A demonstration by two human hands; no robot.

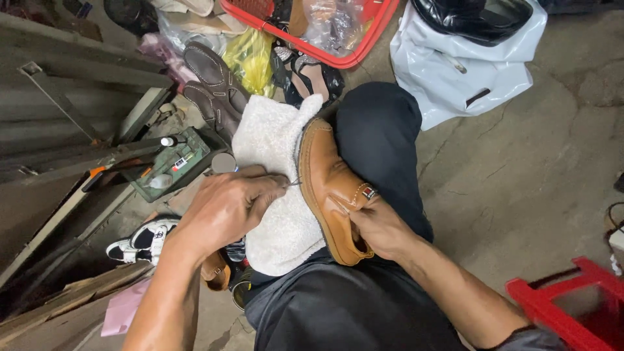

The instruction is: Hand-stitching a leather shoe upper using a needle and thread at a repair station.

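Note:
A tan leather loafer [328, 182] lies on its side on a white fleecy cloth [276, 140] spread over my lap, in dark trousers [377, 130]. My right hand [380, 227] grips the shoe at its opening, fingers inside the heel end. My left hand [227, 205] is closed around a thin needle-like tool [294, 184] whose tip touches the edge of the sole near the welt.
A green tray of small tools [175, 166] sits to the left. Brown shoes [214, 84], a black-and-white shoe [140, 240], a red basket [351, 55], a white plastic bag [455, 71] and a red stool [572, 305] surround me on the concrete floor.

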